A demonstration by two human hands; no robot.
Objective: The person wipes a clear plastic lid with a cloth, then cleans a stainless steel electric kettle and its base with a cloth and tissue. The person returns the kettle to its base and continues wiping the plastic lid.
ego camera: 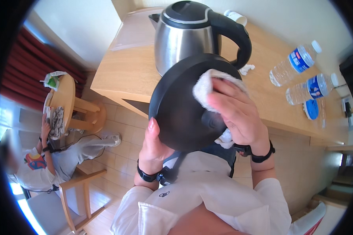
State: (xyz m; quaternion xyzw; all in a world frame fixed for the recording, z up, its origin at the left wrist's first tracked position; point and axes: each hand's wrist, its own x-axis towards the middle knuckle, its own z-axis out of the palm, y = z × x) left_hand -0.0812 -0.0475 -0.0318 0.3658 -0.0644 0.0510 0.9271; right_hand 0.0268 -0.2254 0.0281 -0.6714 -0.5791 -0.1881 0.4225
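Observation:
My left hand (155,147) grips the lower left rim of a round black plastic disc, which looks like a kettle base (179,111). The base is tilted up in front of my chest, a round fitting partly visible near its middle. Pressed against its upper right face is a white cloth (204,88), held under the fingers of my right hand (238,113). Another end of the cloth hangs below that palm. Beyond the base, a stainless steel electric kettle (182,41) with a black lid and handle stands upright on the wooden desk (120,76). The base hides the kettle's lower part.
Two clear plastic bottles (294,63) lie on the desk at right, near a blue-lidded container (311,109). A crumpled tissue (247,69) and a paper cup (236,17) are by the kettle. At left, a person (47,164) sits beside a small round table (66,100).

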